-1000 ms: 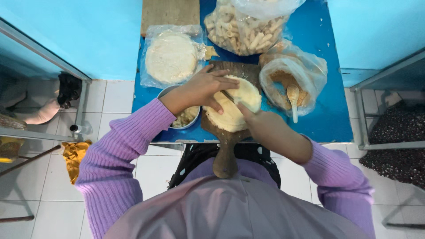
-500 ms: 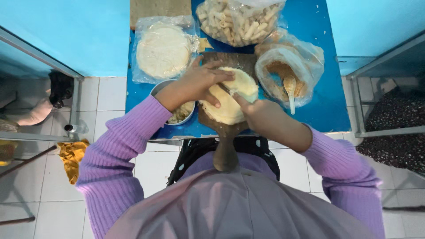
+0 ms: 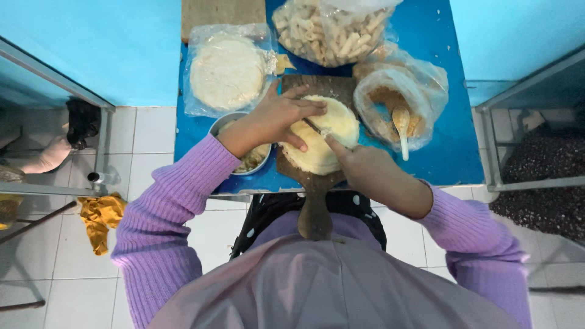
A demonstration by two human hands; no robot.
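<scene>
A round pale dough sheet (image 3: 326, 137) lies on a wooden board (image 3: 314, 183) whose handle points toward me. My left hand (image 3: 277, 119) rests flat on the sheet's left side, fingers spread. My right hand (image 3: 359, 167) reaches in from the right. It pinches a thin metal utensil (image 3: 315, 127) whose tip lies on the sheet next to my left fingers.
The board sits on a blue table (image 3: 451, 152). A metal bowl (image 3: 253, 161) of filling is under my left wrist. A bag of flat wrappers (image 3: 225, 70) lies at the back left and a bag of rolled pieces (image 3: 329, 30) behind the board. At the right an open bag of brown crumbs (image 3: 381, 103) holds a wooden spoon (image 3: 401, 122).
Both hands stay on the dough sheet. My right hand has drawn back a little toward me, and the utensil's tip now shows beside my left fingers.
</scene>
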